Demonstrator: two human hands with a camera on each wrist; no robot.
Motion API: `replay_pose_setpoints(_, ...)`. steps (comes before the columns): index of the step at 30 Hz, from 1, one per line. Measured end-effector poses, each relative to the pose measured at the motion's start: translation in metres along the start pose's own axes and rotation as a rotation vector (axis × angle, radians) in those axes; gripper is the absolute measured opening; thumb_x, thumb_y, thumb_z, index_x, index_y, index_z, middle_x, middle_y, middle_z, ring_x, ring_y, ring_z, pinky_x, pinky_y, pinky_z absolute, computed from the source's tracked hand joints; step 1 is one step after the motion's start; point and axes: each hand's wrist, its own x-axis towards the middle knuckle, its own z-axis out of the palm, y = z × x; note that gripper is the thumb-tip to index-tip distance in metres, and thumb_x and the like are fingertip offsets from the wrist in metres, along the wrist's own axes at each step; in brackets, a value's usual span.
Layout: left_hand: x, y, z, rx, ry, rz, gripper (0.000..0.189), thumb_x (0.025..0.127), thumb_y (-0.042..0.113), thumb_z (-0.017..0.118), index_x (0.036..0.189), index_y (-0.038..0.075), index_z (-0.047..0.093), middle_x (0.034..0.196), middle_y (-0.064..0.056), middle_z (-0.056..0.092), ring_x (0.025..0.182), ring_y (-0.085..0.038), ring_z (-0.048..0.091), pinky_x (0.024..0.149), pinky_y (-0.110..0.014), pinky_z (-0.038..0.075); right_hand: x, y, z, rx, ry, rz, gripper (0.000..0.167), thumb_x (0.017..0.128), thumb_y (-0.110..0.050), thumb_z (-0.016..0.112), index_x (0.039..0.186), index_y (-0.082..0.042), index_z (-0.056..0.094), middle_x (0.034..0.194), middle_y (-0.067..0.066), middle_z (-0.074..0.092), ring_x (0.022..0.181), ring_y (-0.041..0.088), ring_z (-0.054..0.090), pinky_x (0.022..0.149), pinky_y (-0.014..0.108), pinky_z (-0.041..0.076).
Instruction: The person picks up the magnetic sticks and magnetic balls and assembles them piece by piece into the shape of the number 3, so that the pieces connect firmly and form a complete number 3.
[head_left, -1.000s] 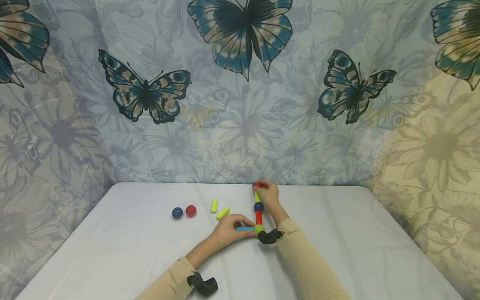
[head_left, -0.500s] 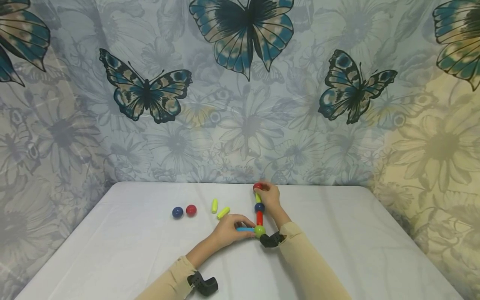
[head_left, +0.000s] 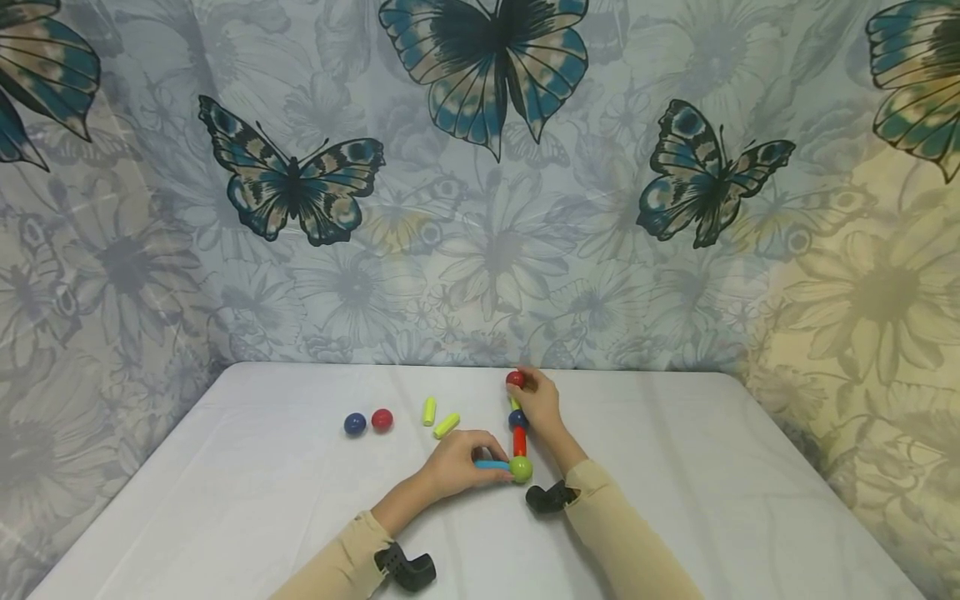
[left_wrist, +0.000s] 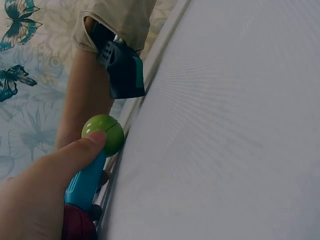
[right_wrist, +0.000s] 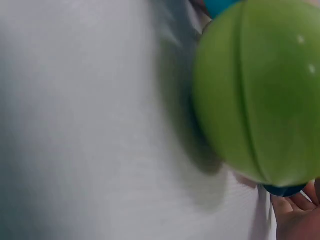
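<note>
My left hand (head_left: 461,462) grips a light blue rod (head_left: 492,464), its thumb pressed on the green ball (left_wrist: 111,131) at the rod's end. From that green ball a red rod (head_left: 519,442) runs away to a dark blue ball (head_left: 517,419). A yellow-green rod (head_left: 514,403), partly hidden by my fingers, joins it to a red ball (head_left: 515,379) at the far end. My right hand (head_left: 542,406) pinches around that red ball from its right side. In the right wrist view the green ball (right_wrist: 260,95) looms large.
Left of the hands, a loose dark blue ball (head_left: 355,424) and a red ball (head_left: 382,419) lie side by side. Two yellow-green rods (head_left: 429,411) rest between them and the chain. The white table (head_left: 225,492) ends at a patterned cloth backdrop (head_left: 480,275).
The joined chain of balls and rods has shifted slightly toward me. My right hand has come nearer with it, and its wrist has moved off the green ball in the head view.
</note>
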Motion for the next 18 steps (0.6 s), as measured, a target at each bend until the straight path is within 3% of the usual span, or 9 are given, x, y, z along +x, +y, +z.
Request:
replay_pose_setpoints(7, 0.0, 0.001, 0.0, -0.005, -0.019, 0.0, 0.016, 0.077, 0.033, 0.083, 0.088, 0.024, 0.074, 0.083, 0.011, 0.073, 0.063, 0.005, 0.053, 0.059, -0.012, 0.046, -0.006, 0.002, -0.003, 0.057, -0.081, 0.013, 0.055, 0.091, -0.004, 0.064, 0.141, 0.007, 0.044, 0.145, 0.029, 0.046, 0.135, 0.04, 0.046, 0.111, 0.045, 0.041)
replay_pose_setpoints(12, 0.0, 0.002, -0.003, -0.018, -0.013, -0.001, 0.016, 0.082, 0.036, 0.078, 0.091, 0.024, 0.074, 0.084, 0.01, 0.072, 0.065, 0.004, 0.053, 0.061, -0.014, 0.048, -0.015, 0.003, -0.007, 0.103, -0.088, 0.011, 0.056, 0.091, -0.004, 0.063, 0.141, 0.009, 0.042, 0.147, 0.03, 0.042, 0.137, 0.042, 0.042, 0.113, 0.045, 0.039)
replay_pose_setpoints(15, 0.002, 0.001, -0.007, -0.011, 0.029, -0.022, 0.017, 0.087, 0.041, 0.071, 0.093, 0.025, 0.073, 0.086, 0.011, 0.071, 0.068, 0.001, 0.054, 0.062, -0.015, 0.048, -0.022, 0.003, -0.009, 0.102, -0.069, 0.015, 0.051, 0.091, -0.005, 0.064, 0.138, 0.007, 0.047, 0.143, 0.029, 0.047, 0.136, 0.042, 0.045, 0.112, 0.046, 0.04)
replay_pose_setpoints(18, 0.004, -0.001, -0.013, 0.005, 0.121, -0.038, 0.018, 0.09, 0.039, 0.068, 0.097, 0.023, 0.074, 0.09, 0.01, 0.072, 0.076, -0.005, 0.058, 0.067, -0.018, 0.05, -0.028, 0.003, -0.011, 0.088, -0.053, 0.031, 0.049, 0.091, -0.008, 0.065, 0.136, 0.003, 0.051, 0.142, 0.026, 0.051, 0.135, 0.04, 0.047, 0.11, 0.044, 0.042)
